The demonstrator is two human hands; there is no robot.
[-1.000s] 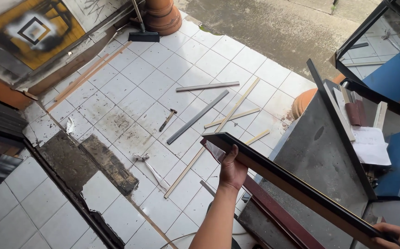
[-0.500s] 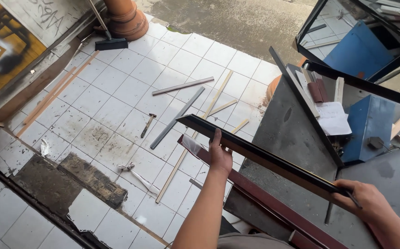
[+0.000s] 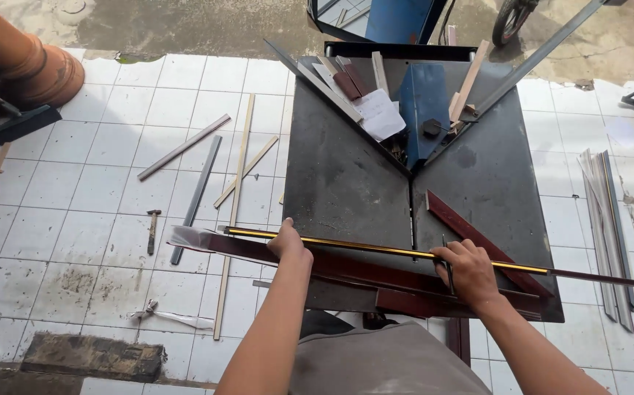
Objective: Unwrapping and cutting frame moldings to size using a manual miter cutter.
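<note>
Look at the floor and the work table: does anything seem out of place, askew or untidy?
Yes. Loose strips of moulding lie scattered at different angles on the tiled floor, with a hammer among them. On the table, the long dark strip under the left hand and right hand overhangs both edges.

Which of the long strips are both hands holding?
The dark strip with the gold edge, lying across the metal table's near edge; the others lie loose on the tiled floor.

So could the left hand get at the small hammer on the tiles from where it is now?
Probably yes. The hammer lies on open tiles, with nothing over it. But the left hand grips the long gold-edged moulding strip and would have to let go, then reach down off the dark table.
</note>
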